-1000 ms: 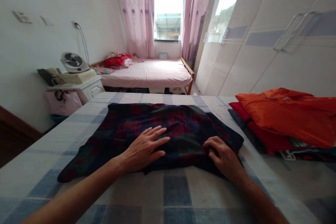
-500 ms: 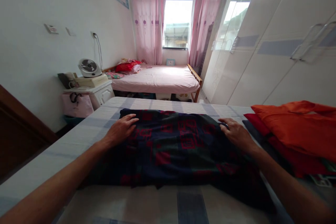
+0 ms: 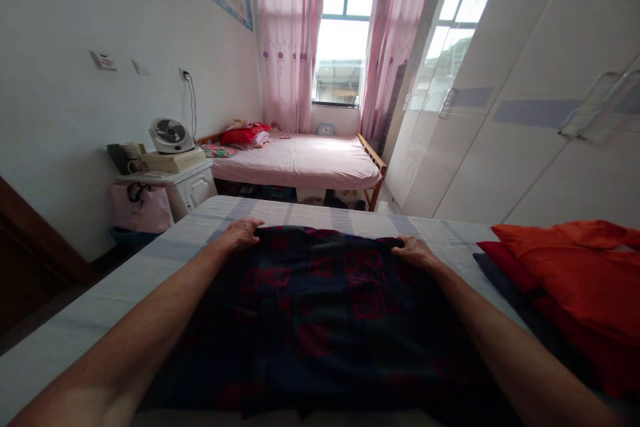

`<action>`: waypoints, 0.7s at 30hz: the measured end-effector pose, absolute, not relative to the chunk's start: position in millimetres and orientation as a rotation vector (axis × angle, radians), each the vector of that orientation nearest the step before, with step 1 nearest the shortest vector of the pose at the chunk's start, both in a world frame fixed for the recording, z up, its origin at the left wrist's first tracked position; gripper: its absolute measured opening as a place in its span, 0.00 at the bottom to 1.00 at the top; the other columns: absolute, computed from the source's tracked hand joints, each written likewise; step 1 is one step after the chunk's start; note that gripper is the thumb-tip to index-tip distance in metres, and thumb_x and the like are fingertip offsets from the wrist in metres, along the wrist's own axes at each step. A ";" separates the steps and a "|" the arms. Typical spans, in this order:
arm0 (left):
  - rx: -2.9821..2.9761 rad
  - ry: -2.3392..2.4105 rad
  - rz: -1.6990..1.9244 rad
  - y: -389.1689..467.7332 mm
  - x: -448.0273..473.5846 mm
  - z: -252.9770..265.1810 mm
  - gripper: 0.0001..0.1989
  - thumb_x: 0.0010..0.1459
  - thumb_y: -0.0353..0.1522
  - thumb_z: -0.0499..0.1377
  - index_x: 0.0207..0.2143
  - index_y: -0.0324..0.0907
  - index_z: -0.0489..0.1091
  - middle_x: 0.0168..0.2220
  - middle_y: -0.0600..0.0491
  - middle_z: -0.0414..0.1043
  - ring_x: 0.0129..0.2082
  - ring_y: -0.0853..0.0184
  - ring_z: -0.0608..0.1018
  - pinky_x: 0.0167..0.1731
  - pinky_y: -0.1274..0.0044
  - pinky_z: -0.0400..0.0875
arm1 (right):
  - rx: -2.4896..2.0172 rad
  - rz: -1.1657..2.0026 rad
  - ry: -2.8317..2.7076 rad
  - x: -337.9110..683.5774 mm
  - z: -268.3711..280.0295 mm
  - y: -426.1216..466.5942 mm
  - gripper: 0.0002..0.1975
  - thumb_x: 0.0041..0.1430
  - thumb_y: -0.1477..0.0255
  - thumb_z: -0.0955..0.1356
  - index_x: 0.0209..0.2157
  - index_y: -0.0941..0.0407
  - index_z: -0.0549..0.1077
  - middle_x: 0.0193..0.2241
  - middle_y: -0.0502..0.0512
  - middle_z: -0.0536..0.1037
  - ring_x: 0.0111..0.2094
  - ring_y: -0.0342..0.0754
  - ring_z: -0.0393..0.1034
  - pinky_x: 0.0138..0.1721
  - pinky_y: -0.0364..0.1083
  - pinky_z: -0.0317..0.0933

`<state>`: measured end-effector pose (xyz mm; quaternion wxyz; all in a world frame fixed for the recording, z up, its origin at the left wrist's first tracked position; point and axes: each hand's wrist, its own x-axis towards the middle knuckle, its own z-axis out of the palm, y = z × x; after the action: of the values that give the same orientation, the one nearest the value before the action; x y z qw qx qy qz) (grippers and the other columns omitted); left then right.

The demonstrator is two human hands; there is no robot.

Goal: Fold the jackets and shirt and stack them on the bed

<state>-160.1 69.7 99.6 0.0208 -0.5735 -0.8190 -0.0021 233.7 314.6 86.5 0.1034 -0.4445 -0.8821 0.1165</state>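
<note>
A dark blue garment point(image 3: 320, 307) with red square patterns is spread across the near bed, its far edge running between my hands. My left hand point(image 3: 244, 233) grips its far left corner, fingers closed on the cloth. At the far right corner, my right hand point(image 3: 414, 252) pinches the same edge. The garment's lower part is in shadow and runs toward the bottom of the view; its exact kind cannot be made out.
Folded orange point(image 3: 575, 267) and red clothes lie stacked on the bed point(image 3: 440, 230) at right. Beyond stands a second bed with a pink sheet point(image 3: 310, 160). A small fan point(image 3: 171, 135) sits on a white cabinet point(image 3: 193, 187) at left. White wardrobes point(image 3: 540, 167) line the right side.
Both hands have gone from lying with spread fingers on the garment to gripping its far corners. They are closer together, and the garment's far edge sits lower in view. The camera has tilted slightly up.
</note>
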 end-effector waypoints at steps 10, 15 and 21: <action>-1.743 -2.296 -0.190 8.8 -129.4 122.6 0.12 0.56 0.29 0.50 0.42 0.40 0.66 0.56 0.43 0.63 0.56 0.56 0.66 0.53 0.67 0.61 | -0.949 0.242 -2.345 269.1 107.4 272.1 0.08 0.50 0.75 0.61 0.35 0.55 0.66 0.43 0.57 0.72 0.45 0.49 0.68 0.48 0.48 0.58; -2.034 -2.079 -0.225 -60.1 -119.3 104.0 0.15 0.55 0.28 0.49 0.44 0.41 0.67 0.48 0.47 0.72 0.51 0.60 0.72 0.58 0.65 0.55 | -0.773 0.421 -2.595 318.0 96.0 233.2 0.08 0.45 0.78 0.60 0.28 0.54 0.65 0.49 0.56 0.70 0.47 0.51 0.67 0.47 0.49 0.60; -1.926 -2.393 -0.296 -69.6 -89.8 117.7 0.20 0.51 0.32 0.53 0.48 0.42 0.69 0.49 0.49 0.73 0.50 0.58 0.73 0.51 0.69 0.67 | -1.043 0.582 -2.422 308.4 118.2 229.1 0.11 0.54 0.68 0.59 0.34 0.54 0.70 0.42 0.56 0.76 0.45 0.53 0.69 0.47 0.50 0.59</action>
<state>-89.8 -69.6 117.7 0.0278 -0.6237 -0.7752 -0.0960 308.4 229.1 118.2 0.2189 -0.3770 -0.8751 0.2103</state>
